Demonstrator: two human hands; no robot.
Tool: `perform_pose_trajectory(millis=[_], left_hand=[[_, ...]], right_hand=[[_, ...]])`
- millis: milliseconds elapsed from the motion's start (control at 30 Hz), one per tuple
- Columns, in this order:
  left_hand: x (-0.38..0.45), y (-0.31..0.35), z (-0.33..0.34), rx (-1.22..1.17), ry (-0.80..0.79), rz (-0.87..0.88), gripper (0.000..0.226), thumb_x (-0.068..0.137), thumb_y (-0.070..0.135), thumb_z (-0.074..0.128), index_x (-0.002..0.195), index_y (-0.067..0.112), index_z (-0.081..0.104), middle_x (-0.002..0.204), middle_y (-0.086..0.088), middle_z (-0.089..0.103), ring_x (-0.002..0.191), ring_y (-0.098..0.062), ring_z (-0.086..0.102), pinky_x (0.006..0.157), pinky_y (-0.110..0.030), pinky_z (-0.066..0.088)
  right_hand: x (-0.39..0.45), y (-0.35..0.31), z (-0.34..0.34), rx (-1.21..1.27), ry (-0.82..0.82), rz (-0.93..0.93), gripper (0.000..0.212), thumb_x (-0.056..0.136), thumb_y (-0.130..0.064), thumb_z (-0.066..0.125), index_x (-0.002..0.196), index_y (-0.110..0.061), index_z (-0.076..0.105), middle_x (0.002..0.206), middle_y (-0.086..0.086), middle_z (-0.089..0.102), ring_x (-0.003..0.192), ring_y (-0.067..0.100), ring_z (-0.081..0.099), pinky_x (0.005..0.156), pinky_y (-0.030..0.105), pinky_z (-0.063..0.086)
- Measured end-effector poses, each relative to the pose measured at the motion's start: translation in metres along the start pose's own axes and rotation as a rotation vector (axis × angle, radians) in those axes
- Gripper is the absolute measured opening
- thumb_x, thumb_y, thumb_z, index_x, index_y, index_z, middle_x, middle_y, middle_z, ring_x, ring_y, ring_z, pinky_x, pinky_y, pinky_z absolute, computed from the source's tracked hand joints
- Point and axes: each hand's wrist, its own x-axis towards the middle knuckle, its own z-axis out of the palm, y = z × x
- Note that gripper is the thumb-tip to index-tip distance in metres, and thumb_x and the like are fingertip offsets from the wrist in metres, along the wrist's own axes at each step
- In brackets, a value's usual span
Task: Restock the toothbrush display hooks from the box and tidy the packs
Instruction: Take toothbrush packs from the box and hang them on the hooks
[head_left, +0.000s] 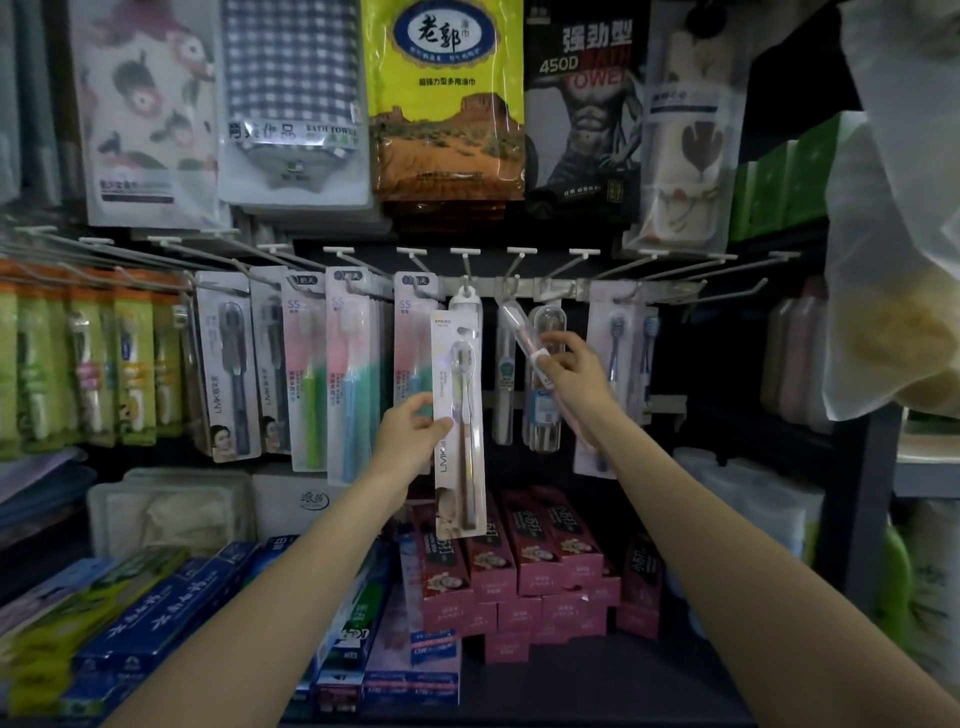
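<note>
Gripping: left hand (415, 431) on white toothbrush pack (460, 415), toothbrush inside.

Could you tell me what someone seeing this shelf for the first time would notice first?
Most likely the two bare arms reaching into the middle: the left hand holds a white toothbrush pack by its edge, below the centre hook. To its right, the right hand grips a clear toothbrush case tilted near the hooks. Above hangs a bright yellow towel bag; red toothpaste boxes are stacked below.
</note>
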Motion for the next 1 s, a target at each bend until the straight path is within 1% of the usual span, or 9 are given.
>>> perform_pose_trajectory(millis=[67,167,267,400,533,667,767,900,1000], left_hand=[[0.0,0.001,-0.001,-0.002,-0.001,0.001,0.024,0.092,0.008,0.055,0.113,0.02,0.054,0.098,0.0,0.061,0.09,-0.013,0.057,0.07,-0.024,0.044],[0.002,0.001,-0.002,0.002,-0.007,0.009,0.027,0.092,0.008,0.055,0.118,0.015,0.055,0.102,-0.002,0.062,0.091,-0.014,0.057,0.076,-0.026,0.043],[0.003,-0.001,0.0,0.009,-0.006,0.007,0.027,0.092,0.009,0.055,0.118,0.015,0.055,0.092,0.004,0.061,0.085,-0.011,0.058,0.079,-0.029,0.044],[0.005,-0.004,0.001,0.021,-0.028,0.004,0.023,0.092,0.01,0.055,0.113,0.018,0.057,0.089,0.002,0.064,0.084,-0.011,0.06,0.081,-0.031,0.045],[0.008,-0.007,-0.001,0.025,-0.024,-0.009,0.027,0.091,0.01,0.057,0.118,0.014,0.056,0.097,-0.004,0.066,0.094,-0.018,0.061,0.085,-0.032,0.047],[0.008,-0.012,-0.004,0.006,-0.03,-0.047,0.034,0.09,0.011,0.058,0.124,0.012,0.054,0.102,-0.01,0.068,0.099,-0.024,0.063,0.094,-0.045,0.048],[0.006,-0.017,-0.007,0.015,-0.035,-0.048,0.029,0.09,0.013,0.058,0.119,0.015,0.056,0.104,-0.008,0.066,0.102,-0.023,0.061,0.095,-0.043,0.048],[0.006,-0.021,-0.008,-0.032,-0.019,-0.051,0.019,0.089,0.01,0.059,0.099,0.026,0.059,0.094,-0.006,0.068,0.097,-0.023,0.063,0.095,-0.045,0.047],[0.002,-0.02,-0.01,-0.063,-0.034,-0.038,0.02,0.089,0.009,0.059,0.106,0.02,0.06,0.091,-0.006,0.069,0.094,-0.023,0.064,0.093,-0.043,0.05]], right_hand=[[0.007,-0.004,0.001,-0.095,0.044,-0.029,0.024,0.094,-0.017,0.053,0.117,-0.02,0.054,0.108,0.004,0.062,0.085,0.016,0.062,0.073,0.028,0.051],[0.016,-0.009,-0.002,-0.198,0.106,-0.044,0.025,0.093,-0.018,0.055,0.118,-0.02,0.057,0.104,0.003,0.063,0.092,0.024,0.064,0.077,0.034,0.053],[0.013,-0.006,-0.001,-0.067,0.097,0.028,0.026,0.093,-0.015,0.055,0.118,-0.019,0.056,0.103,0.004,0.061,0.089,0.021,0.063,0.079,0.032,0.051],[0.01,0.002,0.007,0.191,0.116,0.105,0.014,0.092,-0.011,0.056,0.104,-0.019,0.056,0.103,0.004,0.063,0.077,0.016,0.062,0.074,0.027,0.053],[0.008,0.009,0.019,0.321,0.121,0.156,0.013,0.09,-0.01,0.059,0.093,-0.022,0.059,0.12,0.008,0.058,0.108,0.028,0.059,0.097,0.041,0.048],[0.0,0.016,0.015,0.098,0.085,0.138,0.023,0.092,-0.009,0.055,0.115,-0.014,0.056,0.116,0.007,0.057,0.099,0.02,0.055,0.084,0.031,0.046],[-0.015,0.024,0.006,-0.057,0.106,0.074,0.026,0.093,-0.01,0.053,0.119,-0.01,0.054,0.115,0.004,0.056,0.102,0.015,0.051,0.084,0.025,0.041],[-0.039,0.023,0.015,-0.13,-0.119,0.022,0.018,0.094,-0.018,0.054,0.11,-0.013,0.06,0.103,-0.006,0.058,0.104,0.013,0.053,0.088,0.025,0.042],[-0.047,0.013,0.033,-0.056,-0.252,0.043,0.027,0.092,-0.023,0.057,0.114,-0.008,0.061,0.101,-0.004,0.061,0.1,0.014,0.057,0.088,0.027,0.048]])
